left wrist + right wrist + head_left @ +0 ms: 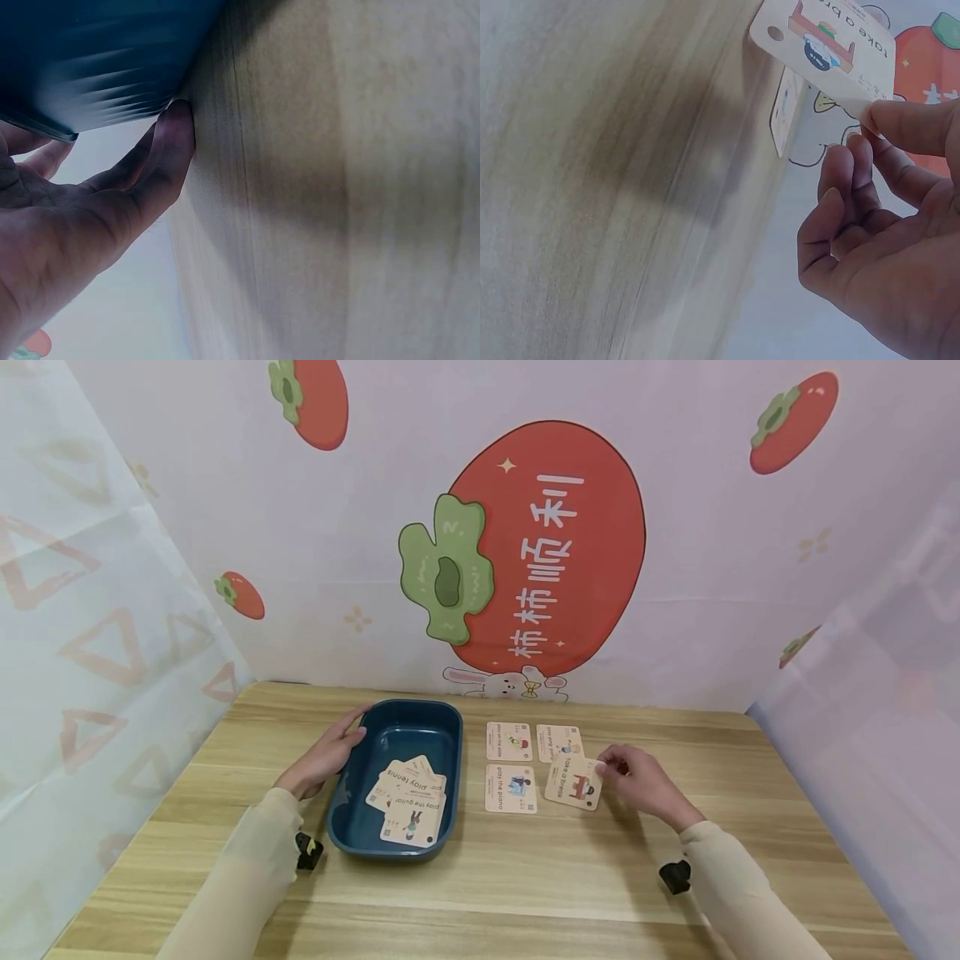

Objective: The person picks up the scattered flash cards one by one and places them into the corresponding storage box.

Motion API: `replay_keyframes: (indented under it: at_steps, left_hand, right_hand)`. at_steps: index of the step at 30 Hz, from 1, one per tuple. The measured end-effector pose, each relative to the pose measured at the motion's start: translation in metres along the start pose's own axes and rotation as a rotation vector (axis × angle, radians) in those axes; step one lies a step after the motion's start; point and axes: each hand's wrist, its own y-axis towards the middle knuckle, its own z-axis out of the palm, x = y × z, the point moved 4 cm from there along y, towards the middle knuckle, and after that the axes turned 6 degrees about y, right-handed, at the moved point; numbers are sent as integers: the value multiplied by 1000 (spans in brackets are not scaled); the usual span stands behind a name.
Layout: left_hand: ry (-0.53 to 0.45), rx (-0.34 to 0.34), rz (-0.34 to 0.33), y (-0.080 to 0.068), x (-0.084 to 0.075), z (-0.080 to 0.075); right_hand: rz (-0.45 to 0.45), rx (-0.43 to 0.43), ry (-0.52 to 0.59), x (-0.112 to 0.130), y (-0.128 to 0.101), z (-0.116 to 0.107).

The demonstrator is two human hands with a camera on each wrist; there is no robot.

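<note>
Wooden table (pixel 525 868): left hand (pixel 324 760), fingers relaxed, rests against the blue bin (pixel 352 818) at nine o'clock; right hand (pixel 637 781) pinches a card (pixel 573 782) at three.

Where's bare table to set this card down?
Bare table lies in front of the cards, and also behind the tray. It is crowded between the tray and the right hand, which pinches a card beside three flat cards.

Tray left, cards right, all on the table (pixel 525 877).
Tray (pixel 352 827) holds a card pile (pixel 408 797); three cards (pixel 510 766) lie flat to its right, a fourth card (pixel 573 782) rightmost.
</note>
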Motion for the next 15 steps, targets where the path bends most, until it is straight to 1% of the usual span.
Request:
replay_keyframes:
  at_steps: [4,10,15]
  left_hand:
    - [-3,4,-3,0,-1,0]
    - [-6,-1,-12,1,0,0]
    - [-7,-5,-21,0,1,0]
  right_hand:
    - [21,-5,30,4,-2,-2]
    - [15,-24,59,12,-2,-5]
    - [5,-44,62,18,-1,-5]
